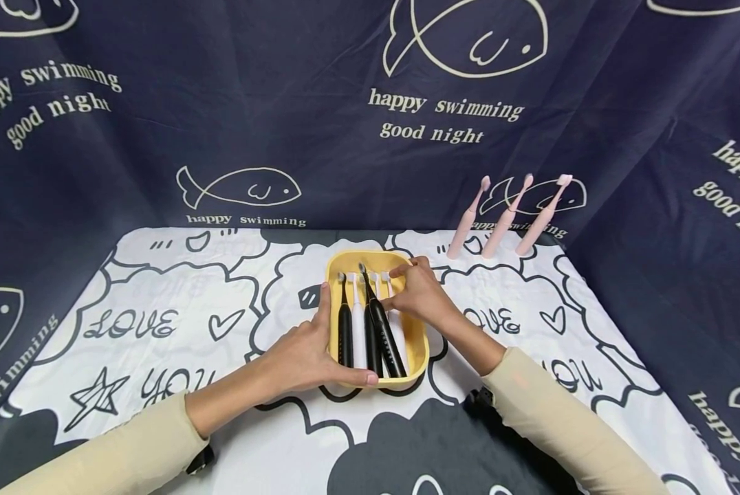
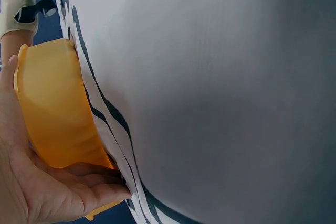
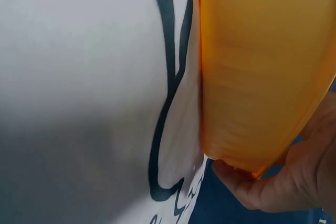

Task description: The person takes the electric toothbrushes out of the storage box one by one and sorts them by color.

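My left hand (image 1: 302,354) was bent round the tray (image 1: 417,344), its thumb on the near rim and its fingers at the side. My right hand (image 1: 422,292) gripped the opposite corner. Between both hands the tray sat on the cloth (image 1: 283,440), holding black brushes (image 1: 345,333) and white brushes (image 1: 358,337). Beyond my right hand stood three pink brushes (image 1: 507,218).

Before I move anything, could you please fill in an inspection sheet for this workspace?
Surface: white cloth with dark print
Job's things: yellow bin holding black toothbrushes and white toothbrushes, one black one aslant
Clutter: three pink toothbrushes standing at the back right
Left hand: grips the yellow bin's near left corner
Right hand: grips its far right corner
Cables: nothing seen
Surroundings: navy backdrop with fish and lettering
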Tool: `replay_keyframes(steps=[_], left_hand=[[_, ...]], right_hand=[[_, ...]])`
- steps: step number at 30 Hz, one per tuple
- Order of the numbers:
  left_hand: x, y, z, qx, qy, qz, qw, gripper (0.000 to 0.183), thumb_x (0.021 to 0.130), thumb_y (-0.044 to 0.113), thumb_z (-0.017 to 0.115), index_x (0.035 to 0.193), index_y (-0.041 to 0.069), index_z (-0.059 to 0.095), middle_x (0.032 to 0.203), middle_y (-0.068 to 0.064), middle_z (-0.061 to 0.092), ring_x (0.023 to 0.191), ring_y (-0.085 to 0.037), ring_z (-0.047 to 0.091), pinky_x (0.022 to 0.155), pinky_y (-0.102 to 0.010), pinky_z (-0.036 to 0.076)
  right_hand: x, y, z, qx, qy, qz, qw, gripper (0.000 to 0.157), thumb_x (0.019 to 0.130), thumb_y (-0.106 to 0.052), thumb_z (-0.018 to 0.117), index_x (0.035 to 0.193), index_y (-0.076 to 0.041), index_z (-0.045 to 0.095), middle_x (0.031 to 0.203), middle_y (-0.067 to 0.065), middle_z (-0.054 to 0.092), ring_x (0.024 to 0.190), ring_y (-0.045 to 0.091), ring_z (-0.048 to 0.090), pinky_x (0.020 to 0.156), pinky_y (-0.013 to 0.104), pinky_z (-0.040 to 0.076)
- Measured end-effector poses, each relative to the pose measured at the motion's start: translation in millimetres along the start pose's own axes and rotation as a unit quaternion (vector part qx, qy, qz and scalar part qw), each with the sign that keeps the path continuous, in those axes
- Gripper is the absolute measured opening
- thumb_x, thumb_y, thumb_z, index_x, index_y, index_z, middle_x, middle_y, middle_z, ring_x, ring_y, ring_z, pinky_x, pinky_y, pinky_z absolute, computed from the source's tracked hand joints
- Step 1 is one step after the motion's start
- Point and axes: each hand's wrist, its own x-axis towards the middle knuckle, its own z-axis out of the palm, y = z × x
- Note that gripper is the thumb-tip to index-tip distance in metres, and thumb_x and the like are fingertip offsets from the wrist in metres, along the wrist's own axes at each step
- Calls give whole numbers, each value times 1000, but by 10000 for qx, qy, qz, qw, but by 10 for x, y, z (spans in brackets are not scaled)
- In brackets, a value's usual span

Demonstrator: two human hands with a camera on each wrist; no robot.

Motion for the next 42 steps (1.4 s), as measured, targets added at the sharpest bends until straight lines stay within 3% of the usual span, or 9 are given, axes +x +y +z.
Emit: replay_keyframes(steps=[7, 12, 15, 21, 23, 28, 32, 35, 42], left_hand=[[0, -6, -13, 30, -11, 0, 10000, 179, 60, 99, 86, 175, 28, -30, 151, -35, 66, 128, -30, 72, 108, -51, 59], [-2, -27, -15, -5, -14, -30, 10000, 178, 60, 99, 87, 175, 28, -30, 151, -34, 67, 124, -27, 72, 106, -49, 59], [2, -31, -1, -9, -47, -60, 10000, 178, 61, 98, 87, 176, 27, -29, 150, -34, 67, 124, -27, 72, 106, -49, 59], [9, -33, 6, 9, -62, -42, 10000, 178, 60, 99, 87, 176, 26, -28, 150, -33, 68, 122, -26, 72, 105, -49, 60], [5, -34, 3, -9, -59, -23, 10000, 178, 60, 99, 87, 176, 27, -29, 150, -32, 67, 120, -25, 71, 105, -48, 60], [0, -32, -1, -9, -58, 32, 10000, 178, 59, 100, 86, 174, 31, -32, 151, -30, 67, 122, -25, 71, 106, -49, 60], [1, -30, -11, -11, -27, 86, 10000, 177, 60, 99, 87, 172, 35, -34, 152, -30, 67, 124, -26, 72, 107, -49, 59], [3, -27, -15, -1, -27, 77, 10000, 176, 60, 99, 86, 172, 35, -33, 153, -31, 67, 127, -27, 71, 108, -50, 59], [12, -11, -17, 33, -54, 1, 10000, 178, 60, 99, 86, 174, 29, -31, 151, -33, 67, 124, -28, 72, 106, -50, 60]], right_hand=[[-26, -143, 5, -190, -119, 340, 9992, 81, 71, -37, 105, 140, -6, 78, 160, 25, 53, 148, 39, 50, 120, 53, 51], [-252, -473, -108, -281, -273, 483, 9981, 72, 78, -27, 97, 142, -3, 74, 163, 28, 43, 137, 47, 59, 110, 54, 56], [-324, -549, -124, -425, -369, 582, 9967, 71, 80, -23, 93, 145, -5, 72, 165, 30, 39, 136, 50, 58, 109, 55, 56], [-284, -442, -56, -590, -411, 649, 9953, 79, 75, -28, 100, 147, -11, 71, 167, 29, 38, 141, 49, 49, 107, 58, 55], [-174, -282, 58, -658, -328, 608, 9954, 84, 71, -33, 102, 147, -15, 71, 169, 28, 38, 140, 49, 48, 105, 58, 55], [-103, -203, 164, -735, -218, 591, 9953, 88, 70, -35, 100, 150, -18, 67, 177, 31, 28, 148, 53, 41, 117, 62, 48], [-335, -575, -76, -691, -424, 631, 9947, 89, 76, -29, 97, 156, -12, 62, 182, 34, 17, 159, 56, 31, 130, 65, 36], [-449, -707, -190, -645, -414, 547, 9956, 88, 79, -24, 95, 158, -7, 60, 184, 33, 14, 162, 55, 26, 134, 64, 31], [-522, -679, -249, -657, -54, 111, 9978, 75, 83, -24, 97, 148, 0, 69, 181, 31, 27, 159, 55, 27, 131, 65, 30]])
